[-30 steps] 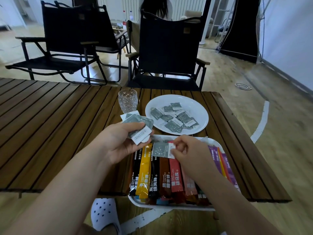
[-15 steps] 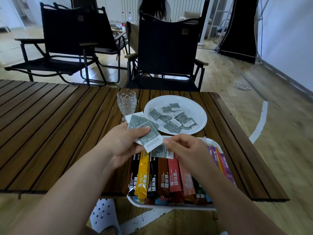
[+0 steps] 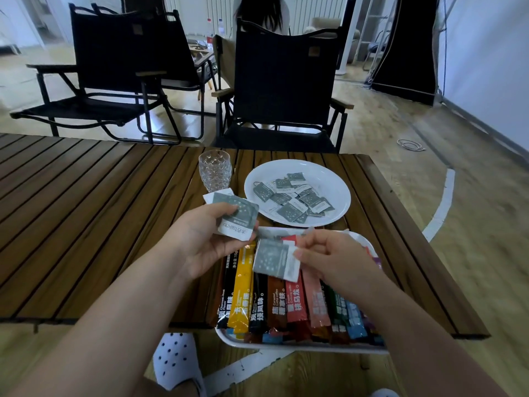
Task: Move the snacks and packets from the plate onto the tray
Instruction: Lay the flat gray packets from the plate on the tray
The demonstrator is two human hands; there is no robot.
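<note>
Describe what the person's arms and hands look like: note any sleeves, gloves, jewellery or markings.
Both the left hand and the right hand are bare: no gloves, and no rings or markings on the parts that show. The left forearm and right forearm are uncovered down to the picture's edge, so no sleeve shows. Neither wrist carries a watch or bracelet.

A slatted wooden tabletop [image 3: 86,224] is shown. A clear glass [image 3: 215,170] and a white plate [image 3: 329,179] are set beyond the left grip [image 3: 206,242]; a white tray [image 3: 286,345] is placed beneath the right grip [image 3: 335,259].

Left hand [image 3: 203,242], right hand [image 3: 332,257]: both seemingly pinching.
</note>
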